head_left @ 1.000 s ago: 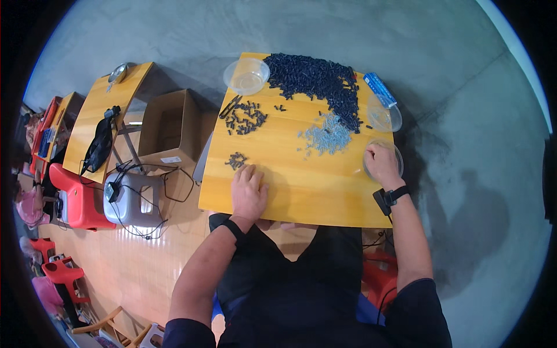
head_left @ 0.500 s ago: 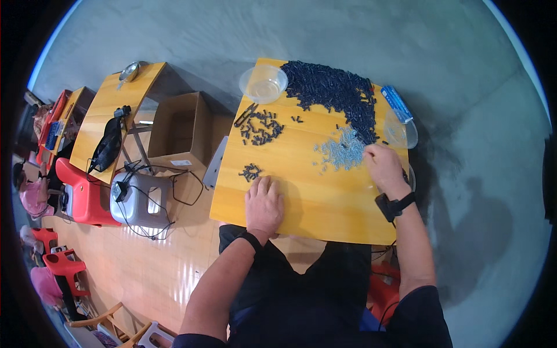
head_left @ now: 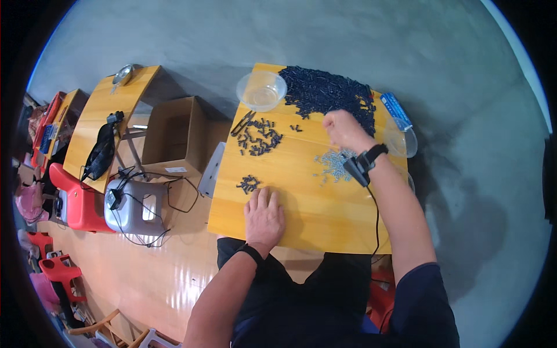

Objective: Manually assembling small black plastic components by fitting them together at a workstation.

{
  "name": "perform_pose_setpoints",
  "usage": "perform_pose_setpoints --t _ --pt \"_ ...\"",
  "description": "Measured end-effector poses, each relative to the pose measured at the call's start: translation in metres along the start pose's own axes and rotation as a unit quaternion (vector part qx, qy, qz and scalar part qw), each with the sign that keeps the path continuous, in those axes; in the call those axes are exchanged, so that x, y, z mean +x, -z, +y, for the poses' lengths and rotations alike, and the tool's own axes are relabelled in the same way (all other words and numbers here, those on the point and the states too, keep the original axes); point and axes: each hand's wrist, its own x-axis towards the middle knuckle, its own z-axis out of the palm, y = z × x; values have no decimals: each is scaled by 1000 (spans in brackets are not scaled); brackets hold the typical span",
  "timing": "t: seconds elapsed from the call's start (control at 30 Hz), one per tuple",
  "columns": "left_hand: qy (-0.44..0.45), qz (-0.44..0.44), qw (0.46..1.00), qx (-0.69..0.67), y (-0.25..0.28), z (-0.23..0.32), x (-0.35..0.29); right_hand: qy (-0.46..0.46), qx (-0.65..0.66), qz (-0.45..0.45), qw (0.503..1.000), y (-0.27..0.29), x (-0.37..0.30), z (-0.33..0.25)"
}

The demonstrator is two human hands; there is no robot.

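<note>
My left hand [head_left: 264, 219] lies flat on the wooden table [head_left: 301, 220] near its front edge, fingers spread, just below a small cluster of short dark pieces [head_left: 248, 184]. My right hand [head_left: 346, 131] is curled closed at the lower edge of the big heap of dark pieces [head_left: 322, 87]. Anything inside its fingers is hidden. Beneath that wrist are small silvery pieces, apparently screws [head_left: 333, 165], partly covered by the black wrist device [head_left: 358, 168]. A looser group of dark pieces [head_left: 261, 139] sits at the left, beside dark tweezers [head_left: 242, 124].
A clear plastic bowl [head_left: 262, 91] stands at the table's far left corner. On the right edge are a blue box [head_left: 395, 110] and another clear container [head_left: 406, 142]. Left of the table are a cardboard box [head_left: 173, 134], a grey stool [head_left: 136, 203] and cables.
My right hand has moved left and away from me, from beside the silvery pieces to the dark heap's edge. My left hand stays in place on the table.
</note>
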Motion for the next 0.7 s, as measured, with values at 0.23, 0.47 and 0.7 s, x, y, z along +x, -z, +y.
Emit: perform_pose_setpoints --t 0.23,0.47,0.7 --pt "13 -8 1000 14 6 -1 2 -117 27 10 993 80 29 23" --pt "11 -6 1000 27 6 -3 2 -84 30 -48 995 30 38 -1" --pt "20 -15 1000 7 9 -2 3 -106 -30 -77 991 -35 46 -57"
